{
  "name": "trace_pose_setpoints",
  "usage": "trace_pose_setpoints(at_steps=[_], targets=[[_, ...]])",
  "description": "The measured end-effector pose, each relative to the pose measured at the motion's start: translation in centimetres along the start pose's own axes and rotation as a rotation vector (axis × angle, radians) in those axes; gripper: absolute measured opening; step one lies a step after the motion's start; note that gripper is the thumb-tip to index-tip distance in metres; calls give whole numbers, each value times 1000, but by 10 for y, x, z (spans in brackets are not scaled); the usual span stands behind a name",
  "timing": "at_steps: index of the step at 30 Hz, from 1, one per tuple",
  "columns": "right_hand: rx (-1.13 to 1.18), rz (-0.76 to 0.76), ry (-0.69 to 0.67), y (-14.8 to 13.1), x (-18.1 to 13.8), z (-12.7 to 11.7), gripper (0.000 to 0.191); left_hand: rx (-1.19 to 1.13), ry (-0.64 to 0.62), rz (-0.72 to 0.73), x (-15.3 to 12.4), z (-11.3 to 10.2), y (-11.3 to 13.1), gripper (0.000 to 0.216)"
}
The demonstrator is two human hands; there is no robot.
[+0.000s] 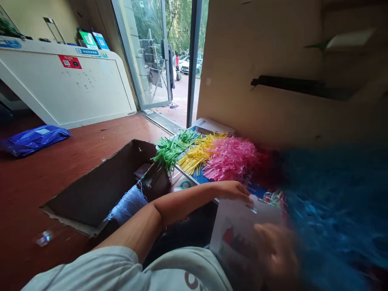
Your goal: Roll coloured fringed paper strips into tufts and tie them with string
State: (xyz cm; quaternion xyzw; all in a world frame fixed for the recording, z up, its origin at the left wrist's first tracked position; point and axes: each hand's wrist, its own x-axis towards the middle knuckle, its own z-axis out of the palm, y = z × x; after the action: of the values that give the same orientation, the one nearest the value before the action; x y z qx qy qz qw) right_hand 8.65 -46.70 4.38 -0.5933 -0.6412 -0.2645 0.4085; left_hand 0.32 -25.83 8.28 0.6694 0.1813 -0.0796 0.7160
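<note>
My left hand [235,190] reaches across from the left, its fingers closed at the top edge of a translucent whitish plastic bag [224,218]. A reddish shape shows dimly through the plastic. My right hand [277,250] is at the bag's right side, smeared by motion, so its fingers cannot be made out. Beyond my hands, bundles of cut strips lie on a blue surface: green [171,151], yellow [194,157] and pink [232,157]. Thin pale strands [273,199] stick up just behind the bag. At the right is a blurred mass of blue strips [327,226].
An open cardboard box [100,190] on the red-brown floor holds a spool of light blue twine [129,205]. A blue plastic package [38,139] lies farther left, before a white counter [91,93]. A glass door [154,60] stands open ahead.
</note>
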Motion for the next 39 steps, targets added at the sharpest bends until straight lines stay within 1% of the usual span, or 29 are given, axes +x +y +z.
trace_pose_setpoints(at_steps=[2,3,4,6,8,9,11,12,13,15,17,18,21,25,28,35,39], targets=[[108,50,-101,-8,-5,-7,5,6,12,16,1,1,-2,30],[98,71,-122,-11,-5,-8,6,19,10,27,2,3,-3,32],[33,90,-102,-11,-4,-6,9,38,4,41,2,4,-2,35],[-181,122,-33,-6,2,2,21,77,-18,75,3,7,1,42],[-313,109,-23,1,9,8,15,108,-36,102,4,9,4,47],[-335,99,-27,3,12,9,9,121,-40,108,5,10,6,47],[-294,103,-16,1,15,5,1,144,-18,114,5,12,7,46],[-235,110,-9,-4,14,1,2,149,2,116,5,12,7,44],[-155,118,-33,-9,12,-4,4,145,21,112,6,12,7,42],[11,132,-158,-17,6,-12,7,117,40,83,6,11,6,38],[59,154,-247,-20,-2,-14,9,78,31,42,7,11,5,36],[41,179,-242,-18,-6,-13,10,62,22,32,8,10,4,35],[-32,244,-116,-10,-12,-3,16,36,-9,37,10,11,5,37],[-175,288,-44,-3,-12,7,13,53,-130,81,10,12,7,34],[-241,284,-52,-2,-13,10,18,28,-153,81,11,13,6,35],[-217,273,-44,-2,-19,11,23,-99,-167,36,17,12,0,43],[-200,262,-30,-3,-17,11,22,-65,-156,10,18,13,0,36]])
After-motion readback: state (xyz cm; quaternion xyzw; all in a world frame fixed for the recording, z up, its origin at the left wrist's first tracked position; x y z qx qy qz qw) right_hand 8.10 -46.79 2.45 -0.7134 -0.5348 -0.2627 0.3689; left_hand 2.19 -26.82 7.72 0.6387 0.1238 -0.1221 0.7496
